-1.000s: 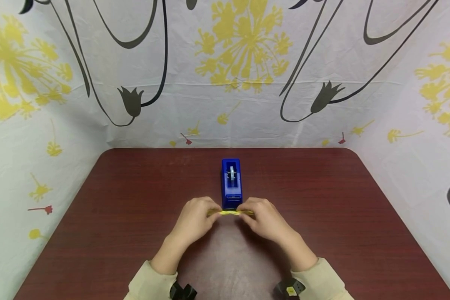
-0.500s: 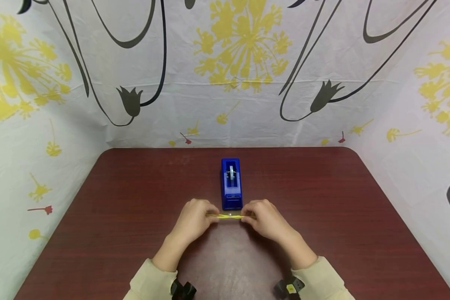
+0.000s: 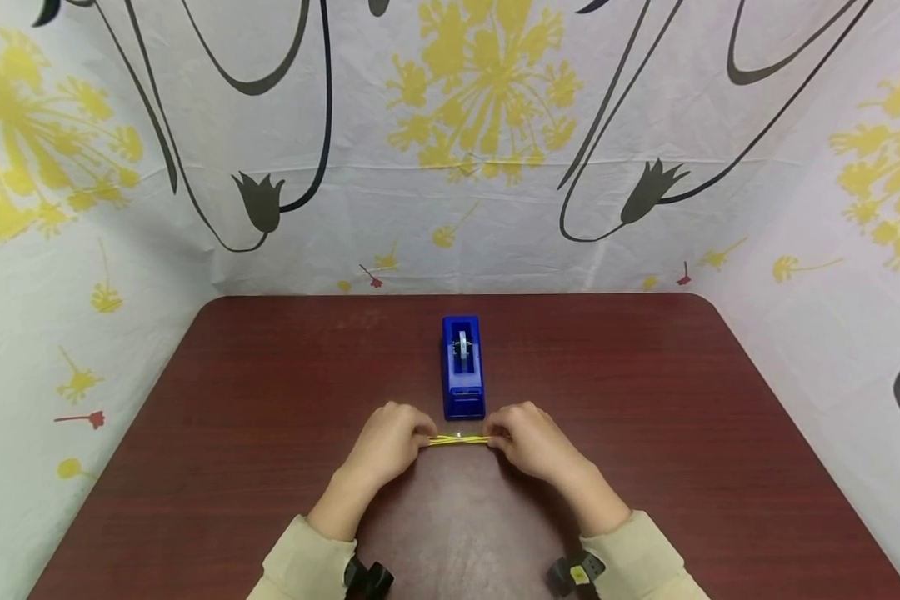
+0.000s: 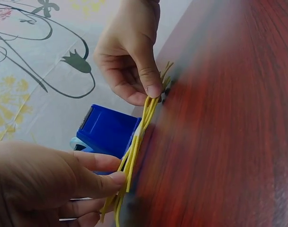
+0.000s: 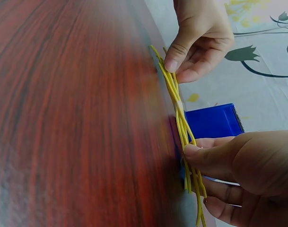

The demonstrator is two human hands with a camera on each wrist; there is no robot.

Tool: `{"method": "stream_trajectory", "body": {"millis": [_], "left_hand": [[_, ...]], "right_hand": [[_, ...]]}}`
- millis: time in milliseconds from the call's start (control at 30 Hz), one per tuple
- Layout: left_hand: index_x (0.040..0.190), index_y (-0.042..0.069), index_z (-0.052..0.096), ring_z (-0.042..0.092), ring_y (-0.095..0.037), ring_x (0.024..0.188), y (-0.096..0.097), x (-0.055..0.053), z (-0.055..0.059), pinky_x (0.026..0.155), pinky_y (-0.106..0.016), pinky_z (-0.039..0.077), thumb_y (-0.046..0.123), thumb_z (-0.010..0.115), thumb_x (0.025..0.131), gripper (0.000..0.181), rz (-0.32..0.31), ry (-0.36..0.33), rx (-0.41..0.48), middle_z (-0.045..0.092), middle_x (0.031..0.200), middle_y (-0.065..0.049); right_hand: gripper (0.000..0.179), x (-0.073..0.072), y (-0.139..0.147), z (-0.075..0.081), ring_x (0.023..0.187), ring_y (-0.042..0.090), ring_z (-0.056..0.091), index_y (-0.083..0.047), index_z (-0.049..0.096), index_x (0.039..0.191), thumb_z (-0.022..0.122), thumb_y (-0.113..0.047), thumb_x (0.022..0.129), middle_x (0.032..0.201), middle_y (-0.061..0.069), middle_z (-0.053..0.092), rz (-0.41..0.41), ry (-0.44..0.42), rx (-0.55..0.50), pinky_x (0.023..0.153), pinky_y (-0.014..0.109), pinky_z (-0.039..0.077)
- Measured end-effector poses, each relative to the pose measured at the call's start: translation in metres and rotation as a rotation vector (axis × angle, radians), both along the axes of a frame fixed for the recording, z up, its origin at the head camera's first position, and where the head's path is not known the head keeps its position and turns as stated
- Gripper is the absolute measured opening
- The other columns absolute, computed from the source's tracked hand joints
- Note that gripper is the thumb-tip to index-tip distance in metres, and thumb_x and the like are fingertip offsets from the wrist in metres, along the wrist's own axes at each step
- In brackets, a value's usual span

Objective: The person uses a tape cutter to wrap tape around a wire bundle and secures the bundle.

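Observation:
A bundle of thin yellow strands (image 3: 459, 439) stretches sideways between both hands, with a whitish, tape-like band (image 4: 138, 134) around its middle. My left hand (image 3: 388, 442) pinches one end between thumb and forefinger. At the other end my right hand (image 3: 528, 439) has the same kind of pinch. In the right wrist view, loose strand ends (image 5: 200, 201) poke out past the right thumb. Just beyond the bundle stands a blue tape dispenser (image 3: 463, 392), its toothed edge (image 5: 237, 119) facing me; neither hand visibly grips it.
The dark red wood-grain table (image 3: 307, 358) surrounds the hands and dispenser. A white patterned cloth (image 3: 390, 183) hangs along its back and sides. Black wrist devices (image 3: 367, 578) sit at both sleeve cuffs.
Both hands have drawn the yellow bundle slightly toward me, away from the dispenser's front. More of the bundle's middle shows between the fingers. The dispenser has stayed in place.

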State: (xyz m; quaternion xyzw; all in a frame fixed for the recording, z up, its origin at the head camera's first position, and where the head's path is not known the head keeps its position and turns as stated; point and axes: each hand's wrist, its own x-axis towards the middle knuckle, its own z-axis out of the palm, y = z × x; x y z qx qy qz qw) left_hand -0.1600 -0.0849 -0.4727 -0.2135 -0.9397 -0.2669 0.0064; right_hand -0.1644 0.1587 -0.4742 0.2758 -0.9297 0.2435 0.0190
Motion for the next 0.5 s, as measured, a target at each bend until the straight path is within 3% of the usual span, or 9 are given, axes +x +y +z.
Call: {"method": "stream_trajectory", "body": {"millis": [233, 500], "left_hand": [[0.089, 0.016, 0.082, 0.07, -0.019, 0.084, 0.0006, 0.0004, -0.0018, 0.075, -0.037, 0.056, 0.002, 0.08, 0.083, 0.015, -0.013, 0.039, -0.033, 0.075, 0.088, 0.001], [0.089, 0.016, 0.081, 0.067, -0.018, 0.081, 0.0029, -0.001, -0.0012, 0.076, -0.038, 0.054, 0.011, 0.082, 0.084, 0.007, -0.036, 0.112, -0.056, 0.069, 0.083, 0.004]], "right_hand": [[0.013, 0.0011, -0.0018, -0.0013, 0.077, 0.012, 0.066, -0.016, 0.076, 0.082, 0.082, -0.005, 0.082, 0.079, -0.009, 0.068, -0.02, -0.002, 0.007, 0.071, 0.035, 0.054], [0.01, 0.0011, -0.0031, 0.0002, 0.074, 0.008, 0.062, -0.016, 0.077, 0.09, 0.084, -0.014, 0.083, 0.08, -0.009, 0.063, -0.047, 0.024, 0.028, 0.067, 0.032, 0.052]]}}
